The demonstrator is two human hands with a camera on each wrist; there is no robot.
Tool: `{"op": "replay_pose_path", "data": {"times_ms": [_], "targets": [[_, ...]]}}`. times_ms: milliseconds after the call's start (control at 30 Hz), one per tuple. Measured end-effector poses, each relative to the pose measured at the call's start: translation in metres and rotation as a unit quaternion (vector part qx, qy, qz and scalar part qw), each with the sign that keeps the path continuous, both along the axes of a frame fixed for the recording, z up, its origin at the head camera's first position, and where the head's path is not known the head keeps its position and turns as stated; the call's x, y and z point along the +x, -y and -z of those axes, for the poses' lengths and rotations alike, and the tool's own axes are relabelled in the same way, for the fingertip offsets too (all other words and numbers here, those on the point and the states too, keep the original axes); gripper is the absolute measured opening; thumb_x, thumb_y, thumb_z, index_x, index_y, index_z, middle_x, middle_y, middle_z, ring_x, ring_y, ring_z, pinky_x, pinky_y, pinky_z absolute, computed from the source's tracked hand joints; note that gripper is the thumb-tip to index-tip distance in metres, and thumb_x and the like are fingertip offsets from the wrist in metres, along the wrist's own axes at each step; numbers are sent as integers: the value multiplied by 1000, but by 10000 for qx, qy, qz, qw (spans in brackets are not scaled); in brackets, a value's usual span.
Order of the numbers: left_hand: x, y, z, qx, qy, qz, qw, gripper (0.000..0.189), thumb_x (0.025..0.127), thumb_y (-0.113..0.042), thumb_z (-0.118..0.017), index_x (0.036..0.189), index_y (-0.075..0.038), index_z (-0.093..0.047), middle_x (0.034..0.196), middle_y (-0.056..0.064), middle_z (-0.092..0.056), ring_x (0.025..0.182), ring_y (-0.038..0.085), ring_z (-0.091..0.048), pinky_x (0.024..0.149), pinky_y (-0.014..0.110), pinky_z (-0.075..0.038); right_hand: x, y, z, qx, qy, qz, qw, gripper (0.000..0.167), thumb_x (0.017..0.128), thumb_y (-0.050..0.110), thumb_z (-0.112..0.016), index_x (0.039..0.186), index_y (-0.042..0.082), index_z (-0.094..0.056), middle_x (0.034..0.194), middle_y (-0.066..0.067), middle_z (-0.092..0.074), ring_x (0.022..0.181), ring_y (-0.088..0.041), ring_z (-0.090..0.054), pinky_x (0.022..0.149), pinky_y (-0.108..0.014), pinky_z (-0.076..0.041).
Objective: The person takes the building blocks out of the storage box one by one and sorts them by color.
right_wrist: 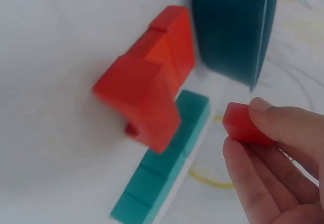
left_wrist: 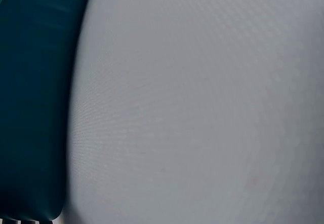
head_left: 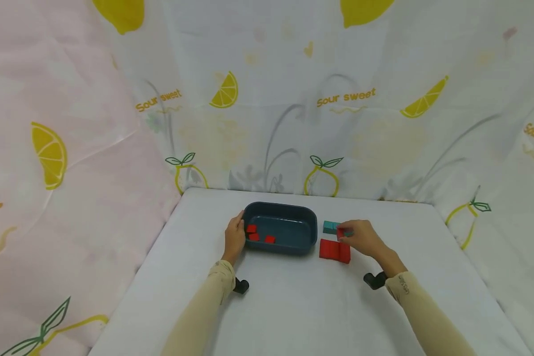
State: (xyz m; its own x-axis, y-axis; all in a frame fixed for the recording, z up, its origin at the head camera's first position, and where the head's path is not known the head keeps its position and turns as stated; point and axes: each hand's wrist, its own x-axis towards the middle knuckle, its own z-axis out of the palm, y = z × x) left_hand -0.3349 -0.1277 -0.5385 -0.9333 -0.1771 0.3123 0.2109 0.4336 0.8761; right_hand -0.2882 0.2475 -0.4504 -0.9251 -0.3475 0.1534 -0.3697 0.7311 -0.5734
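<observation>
At the left end of a dark blue plastic bin (head_left: 280, 251), my left hand (head_left: 235, 238) holds the outer wall, fingertips near the rim. The left wrist view shows the bin's side (left_wrist: 35, 97) but no fingers. My right hand (head_left: 360, 236) pinches a small red block (right_wrist: 240, 125) between thumb and fingers, to the right of the bin. Below it lies a group of red blocks (head_left: 329, 249), one of them raised above the others in the right wrist view. A row of teal blocks (right_wrist: 152, 176) lies just beyond, partly hidden by the right hand in the head view.
Inside the bin, three red blocks, among them one red block (head_left: 270, 239), lie toward the left and front. Everything stands on a white-covered table (head_left: 289, 306). A lemon-print cloth (head_left: 271, 123) hangs behind and at the sides. Each wrist wears a black camera mount (head_left: 241, 286).
</observation>
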Motion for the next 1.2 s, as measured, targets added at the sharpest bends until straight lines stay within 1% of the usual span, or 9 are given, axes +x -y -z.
{"op": "replay_pose_path", "data": {"times_ms": [100, 233, 367, 533, 633, 800, 1000, 1200], "targets": [[-1, 0, 1, 25, 97, -12, 9999, 38, 103, -6, -45, 140, 1, -50, 129, 22, -56, 123, 35, -50, 105, 48, -39, 4, -13, 5, 105, -37, 31, 9999, 32, 84, 2, -73, 113, -9, -68, 102, -17, -70, 93, -34, -66, 78, -46, -57], [-1, 0, 2, 25, 119, -6, 9999, 39, 103, -6, -45, 140, 1, -50, 128, 22, -56, 122, 35, -50, 104, 49, -39, 9, -28, 14, 127, -46, 123, 9998, 32, 83, 1, -73, 113, -10, -67, 102, -19, -70, 96, -36, -67, 79, -48, -56], [0, 0, 1, 58, 91, -13, 9999, 38, 102, -5, -46, 140, 1, -51, 127, 23, -57, 122, 36, -51, 104, 49, -39, 13, -36, 22, 1, 204, 242, 9995, 34, 84, 2, -73, 115, -11, -66, 104, -20, -70, 98, -37, -66, 80, -49, -56], [1, 0, 0, 48, 120, -26, 9999, 38, 103, -6, -45, 140, 1, -50, 128, 22, -56, 123, 35, -50, 104, 49, -39, 15, -40, 35, -33, 597, 451, 9972, 36, 84, 2, -73, 118, -9, -65, 106, -19, -70, 100, -36, -66, 82, -46, -56], [0, -1, 1, 30, 99, 4, 9999, 39, 103, -6, -44, 141, 1, -49, 129, 23, -55, 123, 36, -50, 103, 50, -40, 15, -40, 41, -26, 644, 499, 9967, 35, 83, 1, -73, 116, -9, -66, 106, -19, -70, 99, -35, -66, 82, -45, -56], [0, -1, 1, 6, 55, -10, 10000, 38, 103, -6, -45, 140, 2, -50, 129, 24, -55, 123, 37, -50, 104, 50, -39, 16, -38, 44, -79, 672, 571, 9961, 32, 82, 0, -74, 113, -7, -68, 106, -19, -70, 98, -35, -66, 82, -46, -56], [0, -1, 1, -75, -2, -30, 10000, 38, 103, -5, -45, 139, 3, -50, 128, 24, -56, 122, 38, -51, 102, 51, -40, 16, -34, 45, -63, 685, 564, 9960, 33, 83, -1, -73, 114, -8, -68, 108, -20, -69, 99, -35, -66, 83, -46, -55], [0, 0, 0, 18, 87, -11, 10000, 38, 103, -5, -44, 140, 3, -50, 128, 24, -55, 122, 37, -50, 103, 51, -40, 17, -31, 46, -96, 729, 574, 9956, 34, 82, -3, -73, 115, -9, -66, 109, -21, -68, 99, -35, -66, 83, -46, -55]]}}
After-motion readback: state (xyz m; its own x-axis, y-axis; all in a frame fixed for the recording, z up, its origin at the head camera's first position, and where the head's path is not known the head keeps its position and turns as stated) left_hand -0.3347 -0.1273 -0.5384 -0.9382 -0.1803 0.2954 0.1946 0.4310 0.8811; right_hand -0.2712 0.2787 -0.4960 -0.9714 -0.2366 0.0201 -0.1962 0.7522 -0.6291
